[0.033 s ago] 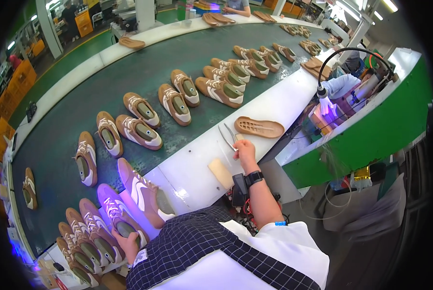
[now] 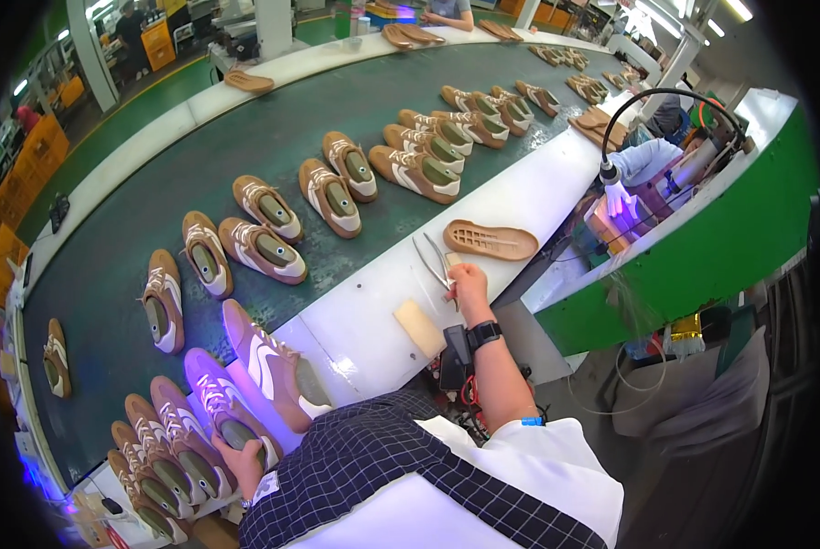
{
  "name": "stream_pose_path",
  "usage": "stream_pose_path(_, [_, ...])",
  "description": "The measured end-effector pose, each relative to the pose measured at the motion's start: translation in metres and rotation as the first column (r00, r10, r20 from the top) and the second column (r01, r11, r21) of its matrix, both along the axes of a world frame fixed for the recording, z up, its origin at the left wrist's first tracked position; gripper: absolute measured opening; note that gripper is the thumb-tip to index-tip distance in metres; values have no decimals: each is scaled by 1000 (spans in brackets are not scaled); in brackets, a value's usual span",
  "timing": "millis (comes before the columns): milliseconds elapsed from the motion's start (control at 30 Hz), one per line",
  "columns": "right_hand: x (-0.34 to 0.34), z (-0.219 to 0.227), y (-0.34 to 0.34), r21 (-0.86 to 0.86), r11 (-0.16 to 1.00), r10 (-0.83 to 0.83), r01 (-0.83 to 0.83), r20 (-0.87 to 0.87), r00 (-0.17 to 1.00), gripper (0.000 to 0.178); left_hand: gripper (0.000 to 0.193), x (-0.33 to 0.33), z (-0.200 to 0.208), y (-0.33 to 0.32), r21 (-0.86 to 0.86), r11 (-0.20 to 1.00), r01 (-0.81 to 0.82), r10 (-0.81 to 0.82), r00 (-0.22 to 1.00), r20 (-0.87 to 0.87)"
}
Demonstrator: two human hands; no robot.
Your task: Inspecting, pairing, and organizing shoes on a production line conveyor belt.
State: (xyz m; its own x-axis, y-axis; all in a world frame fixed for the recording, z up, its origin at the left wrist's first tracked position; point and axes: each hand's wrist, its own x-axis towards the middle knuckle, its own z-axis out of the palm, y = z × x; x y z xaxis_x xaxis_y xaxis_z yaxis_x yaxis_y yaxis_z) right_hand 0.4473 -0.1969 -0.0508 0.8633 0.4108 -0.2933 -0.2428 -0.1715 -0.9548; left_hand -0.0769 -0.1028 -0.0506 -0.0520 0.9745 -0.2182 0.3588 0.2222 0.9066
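My left hand [image 2: 242, 464] is closed around the heel end of a brown sneaker [image 2: 216, 389] with white laces, lit purple, at the near left. My right hand [image 2: 469, 286] is closed on a slim two-armed metal tool [image 2: 430, 260], like pincers or tongs, over the white ledge. The fingers hide its near end. A small tan block [image 2: 453, 260] shows right by those fingertips. Just beyond lies a tan shoe sole [image 2: 490, 241], and a pale rectangular block [image 2: 417, 329] lies nearer me. Another brown sneaker [image 2: 268, 361] rests right of the held one.
Several sneakers [image 2: 332, 197] stand along the dark green conveyor [image 2: 145, 174], with more in a row [image 2: 174, 444] at lower left. To the right is a green-sided machine [image 2: 675, 247] with a bent black hose; a co-worker's gloved hand [image 2: 619, 199] is behind it.
My right hand has shifted very slightly to the right. The left hand and the sneakers look unchanged.
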Motion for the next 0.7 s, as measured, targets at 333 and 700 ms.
stream_pose_path(333, [18,-5,-18,36,995,-98,97,22,995,10,90,2,-5,-2,22,998,-55,55,998,-5])
stream_pose_path(700, [27,8,-30,20,986,-167,166,181,969,9,92,9,5,-1,-35,998,-48,48,999,7])
